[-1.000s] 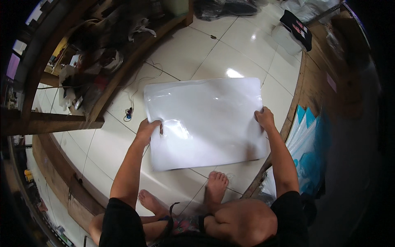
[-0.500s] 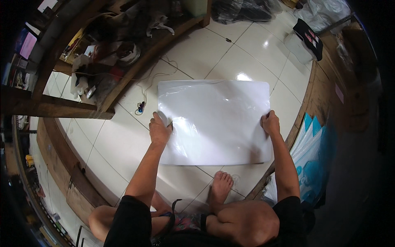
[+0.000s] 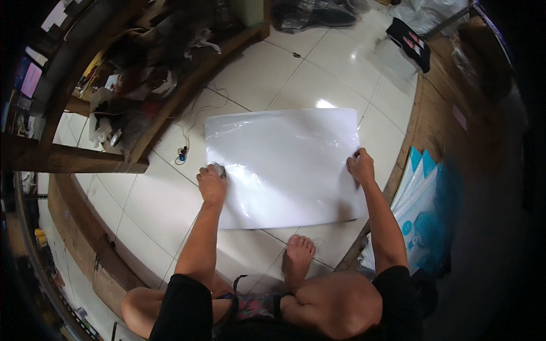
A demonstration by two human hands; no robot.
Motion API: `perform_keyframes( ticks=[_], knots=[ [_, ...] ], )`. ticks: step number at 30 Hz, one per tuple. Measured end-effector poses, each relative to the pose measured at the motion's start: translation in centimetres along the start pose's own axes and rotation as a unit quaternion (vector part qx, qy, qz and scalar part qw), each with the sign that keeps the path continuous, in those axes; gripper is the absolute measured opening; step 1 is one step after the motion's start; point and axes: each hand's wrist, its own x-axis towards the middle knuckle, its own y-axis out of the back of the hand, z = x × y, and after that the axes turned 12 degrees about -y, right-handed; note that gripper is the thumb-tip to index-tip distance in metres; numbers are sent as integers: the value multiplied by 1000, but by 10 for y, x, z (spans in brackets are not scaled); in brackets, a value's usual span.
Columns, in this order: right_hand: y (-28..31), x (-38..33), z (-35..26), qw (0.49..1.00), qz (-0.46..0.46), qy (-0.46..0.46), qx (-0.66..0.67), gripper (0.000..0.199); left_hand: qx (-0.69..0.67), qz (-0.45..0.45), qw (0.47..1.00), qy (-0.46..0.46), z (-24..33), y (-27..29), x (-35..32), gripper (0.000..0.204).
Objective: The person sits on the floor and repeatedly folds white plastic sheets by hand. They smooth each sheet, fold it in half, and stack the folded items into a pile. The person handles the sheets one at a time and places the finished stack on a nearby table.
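A large white rectangular sheet point(image 3: 284, 170), wrapped in shiny clear plastic, lies flat in front of me, at or just above the tiled floor. Wrinkles and light glints show on its wrapping, mostly along the far edge and on the left part. My left hand point(image 3: 212, 183) is closed on the sheet's left edge, fingers bunched around the plastic there. On the opposite side, my right hand point(image 3: 362, 167) grips the right edge with curled fingers. What lies under the sheet is hidden.
My bare foot point(image 3: 298, 257) is just below the sheet's near edge. A cluttered wooden shelf point(image 3: 176, 102) stands at left, with a thin cable and a small dark blue item point(image 3: 181, 154) beside it. Blue-and-white bubble-wrap packages point(image 3: 421, 210) lean at right. Dark plastic bundles point(image 3: 315, 14) lie far off.
The whole view has shifted, so everything appears further left. My left fingers have drawn in and closed at the sheet's edge, where the thumb lay stretched over it. My right hand keeps its grip.
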Motion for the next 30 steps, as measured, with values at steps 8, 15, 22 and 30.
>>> perform_keyframes(
  ticks=[8, 15, 22, 30],
  knots=[
    [-4, -2, 0, 1000, 8, 14, -5, 28, -24, 9, 1000, 15, -6, 0, 2, 33],
    [-2, -12, -1, 1000, -13, 5, -5, 36, -24, 31, 999, -8, -10, -5, 2, 28],
    [-12, -99, 9, 976, 61, 148, -147, 67, -12, 51, 998, -20, -14, 0, 0, 25],
    [-28, -112, 34, 971, 27, 168, -165, 81, -26, 41, 999, -24, -10, -1, 3, 23]
  ],
)
